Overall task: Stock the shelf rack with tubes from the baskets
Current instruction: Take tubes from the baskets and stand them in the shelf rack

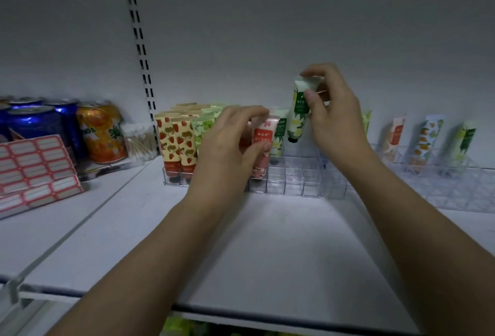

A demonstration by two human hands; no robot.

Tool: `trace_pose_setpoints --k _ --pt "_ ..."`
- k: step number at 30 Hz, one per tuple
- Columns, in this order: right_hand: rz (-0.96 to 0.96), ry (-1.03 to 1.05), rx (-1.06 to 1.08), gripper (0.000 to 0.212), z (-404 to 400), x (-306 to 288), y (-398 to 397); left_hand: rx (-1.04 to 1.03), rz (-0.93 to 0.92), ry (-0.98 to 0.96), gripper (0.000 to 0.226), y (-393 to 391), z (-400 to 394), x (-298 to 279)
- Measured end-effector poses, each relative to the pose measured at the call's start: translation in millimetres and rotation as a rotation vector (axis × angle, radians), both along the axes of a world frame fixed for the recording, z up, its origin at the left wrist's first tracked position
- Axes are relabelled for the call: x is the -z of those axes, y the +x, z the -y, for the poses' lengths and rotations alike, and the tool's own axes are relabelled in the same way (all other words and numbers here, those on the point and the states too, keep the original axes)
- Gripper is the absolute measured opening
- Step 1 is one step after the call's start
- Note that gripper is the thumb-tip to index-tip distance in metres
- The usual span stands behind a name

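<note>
A clear plastic rack with small compartments stands on the white shelf. Strawberry-print tubes and pale green tubes fill its left end. My left hand pinches a pink and red tube that stands in the rack, cap down. Beside it stands a green and white tube. My right hand holds another green and white flower-print tube by its top end, cap down, above the empty compartments.
A second clear rack at the right holds several tubes leaning apart from each other. At the left stand blue cans, an orange can, a box of cotton swabs and red label sheets. A slotted upright runs up the back wall.
</note>
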State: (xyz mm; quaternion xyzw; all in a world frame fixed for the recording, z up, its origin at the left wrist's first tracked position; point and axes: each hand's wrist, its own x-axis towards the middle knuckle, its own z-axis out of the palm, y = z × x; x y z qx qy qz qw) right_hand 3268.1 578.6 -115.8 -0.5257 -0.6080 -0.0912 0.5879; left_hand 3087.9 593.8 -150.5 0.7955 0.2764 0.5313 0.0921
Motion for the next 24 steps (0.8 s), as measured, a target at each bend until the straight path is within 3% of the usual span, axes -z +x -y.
trace_pose_setpoints --k 4,10,17,21,24 --pt "0.032 -0.03 0.018 0.023 1.9 1.2 -5.3 -0.054 -0.015 0.055 0.039 1.8 2.2 0.2" --pt "0.059 -0.056 0.061 0.026 -6.2 8.0 -4.1 -0.311 -0.217 0.225 0.033 0.8 5.5 0.9" --pt "0.203 -0.16 0.155 0.046 -19.3 13.2 -0.1 -0.403 -0.26 0.237 0.034 -1.9 5.1 1.1" --pt "0.256 -0.279 0.196 0.033 -22.9 18.4 3.0 -0.359 -0.255 0.15 0.04 -2.7 1.2 2.5" --pt "0.29 -0.228 0.246 0.023 -22.7 16.7 4.9 -0.342 -0.258 0.135 0.041 -2.7 -0.7 3.1"
